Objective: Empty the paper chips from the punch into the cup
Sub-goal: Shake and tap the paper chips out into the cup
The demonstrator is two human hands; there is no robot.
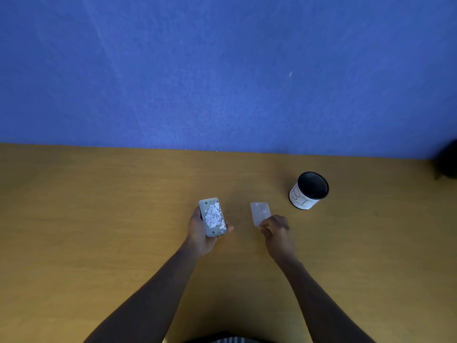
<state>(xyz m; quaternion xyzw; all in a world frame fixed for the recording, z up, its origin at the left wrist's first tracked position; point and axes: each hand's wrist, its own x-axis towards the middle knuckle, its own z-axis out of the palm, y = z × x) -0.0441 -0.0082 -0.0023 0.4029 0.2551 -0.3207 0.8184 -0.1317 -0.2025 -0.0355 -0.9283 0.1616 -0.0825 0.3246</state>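
Observation:
My left hand (pixel 200 232) holds the punch (pixel 212 217) upside down, its grey underside facing up. A heap of white paper chips (pixel 214 216) lies on that underside. My right hand (pixel 277 232) pinches a clear plastic cover (pixel 260 213) by its near edge, a little to the right of the punch. The cup (pixel 309 190) stands on the table to the far right of both hands; it is black with a white paper label with handwriting, and its dark inside shows nothing I can make out.
The wooden table (pixel 99 219) runs up to a blue wall (pixel 222 70). A dark object (pixel 448 160) sits at the right edge against the wall. Striped clothing (pixel 230 339) shows at the bottom edge.

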